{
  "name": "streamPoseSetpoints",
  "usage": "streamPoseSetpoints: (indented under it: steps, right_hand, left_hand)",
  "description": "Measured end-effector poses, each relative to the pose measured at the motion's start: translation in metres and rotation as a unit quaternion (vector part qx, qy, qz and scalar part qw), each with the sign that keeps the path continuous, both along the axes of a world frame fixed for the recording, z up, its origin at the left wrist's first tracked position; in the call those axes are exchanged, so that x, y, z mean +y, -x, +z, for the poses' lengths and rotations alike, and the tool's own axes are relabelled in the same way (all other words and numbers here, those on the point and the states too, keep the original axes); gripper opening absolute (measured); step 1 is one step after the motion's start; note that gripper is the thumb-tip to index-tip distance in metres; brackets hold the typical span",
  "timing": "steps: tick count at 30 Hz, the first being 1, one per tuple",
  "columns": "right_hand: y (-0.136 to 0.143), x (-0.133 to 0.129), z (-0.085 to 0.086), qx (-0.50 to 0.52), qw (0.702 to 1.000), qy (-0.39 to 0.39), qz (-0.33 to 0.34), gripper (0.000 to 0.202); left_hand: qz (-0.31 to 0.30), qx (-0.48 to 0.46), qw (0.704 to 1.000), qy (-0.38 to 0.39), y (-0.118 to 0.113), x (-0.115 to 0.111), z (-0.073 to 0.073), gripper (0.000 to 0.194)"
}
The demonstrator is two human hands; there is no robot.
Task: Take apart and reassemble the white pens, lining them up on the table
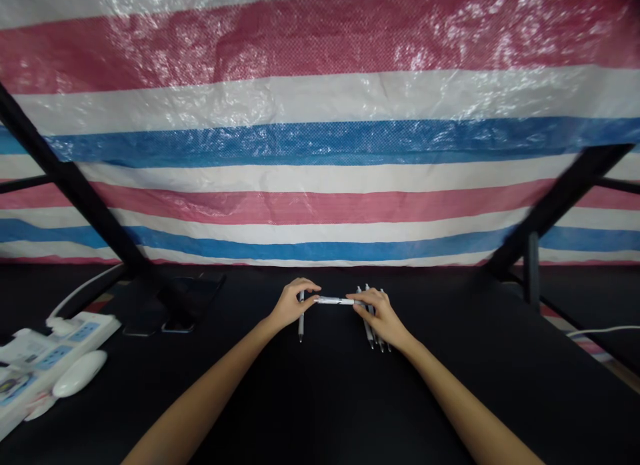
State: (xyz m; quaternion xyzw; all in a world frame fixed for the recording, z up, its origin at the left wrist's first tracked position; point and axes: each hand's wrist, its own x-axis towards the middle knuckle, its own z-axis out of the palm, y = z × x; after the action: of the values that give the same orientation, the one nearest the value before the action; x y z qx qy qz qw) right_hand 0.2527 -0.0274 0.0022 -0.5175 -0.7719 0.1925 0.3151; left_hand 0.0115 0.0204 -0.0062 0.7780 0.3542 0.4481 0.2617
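A white pen (336,301) lies crosswise between my two hands, over the black tabletop. My left hand (294,303) pinches its left end between thumb and fingers. The right end is in the fingertips of my right hand (381,315). Beneath my left hand, a single pen (301,326) points toward me, partly covered by the fingers. Several similar pens (369,333) lie side by side under my right hand, their tips showing below it and their other ends above.
A white power strip (95,328) with plugs and a white mouse-shaped object (80,373) are at the left. Phone-like dark objects (177,327) lie near a black stand. Black slanted posts (555,201) flank the black table (320,398); a striped sheet (320,205) hangs behind.
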Motion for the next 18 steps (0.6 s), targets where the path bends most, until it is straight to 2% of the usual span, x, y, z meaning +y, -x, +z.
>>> streamPoseSetpoints:
  steps: [8,18]
  right_hand:
    - [-0.003,0.005,-0.01,-0.01,0.999,-0.02,-0.03,0.034]
    - [-0.002,0.006,-0.016,-0.013,0.998,-0.029,-0.049,0.033]
  left_hand:
    - [0.001,0.016,1.0,-0.002,-0.001,-0.003,0.004,0.011]
    - [0.021,0.066,0.998,-0.003,0.001,0.001,0.001,0.013]
